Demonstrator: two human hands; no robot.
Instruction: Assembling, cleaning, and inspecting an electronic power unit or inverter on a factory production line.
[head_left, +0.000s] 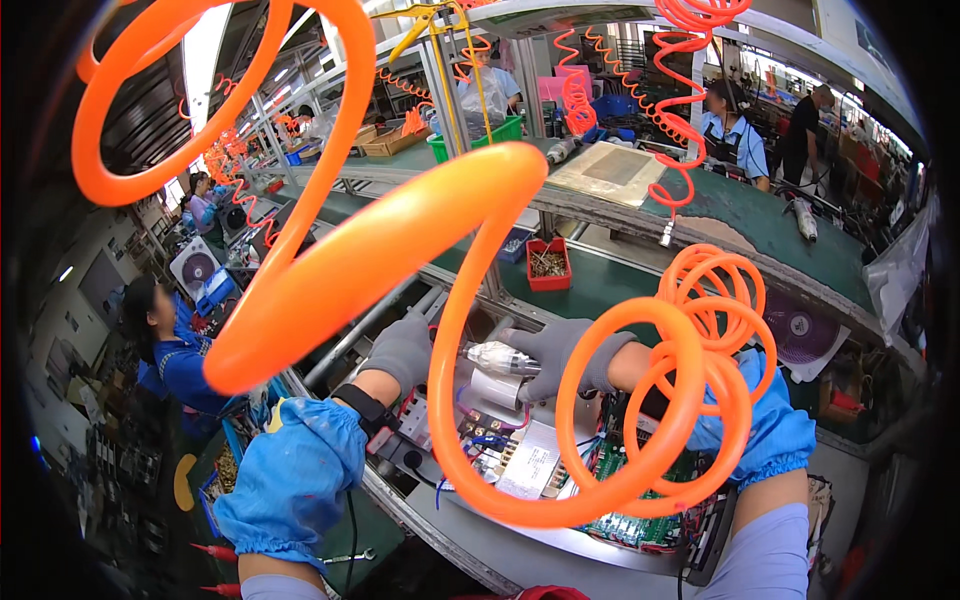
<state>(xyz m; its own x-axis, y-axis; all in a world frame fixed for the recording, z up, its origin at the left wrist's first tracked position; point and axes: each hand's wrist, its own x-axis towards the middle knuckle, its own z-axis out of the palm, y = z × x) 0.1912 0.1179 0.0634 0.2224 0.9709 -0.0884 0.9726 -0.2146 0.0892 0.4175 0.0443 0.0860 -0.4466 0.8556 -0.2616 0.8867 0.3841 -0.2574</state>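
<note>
My right hand, in a grey glove, is wrapped round a silver, film-covered air screwdriver, which points left above an open electronics chassis. My left hand, also grey-gloved, is at the chassis's far left side with its fingers curled down; what they hold, if anything, is hidden. Inside the chassis are a silver power supply box, a green circuit board and several wires. Loops of a thick orange coiled air hose hang close in front, hiding part of the chassis and of my right forearm.
A red bin of small metal parts stands beyond my hands. Roller rails run left of the chassis. Across the line is a green-topped bench with another screwdriver. A co-worker in blue is at the left.
</note>
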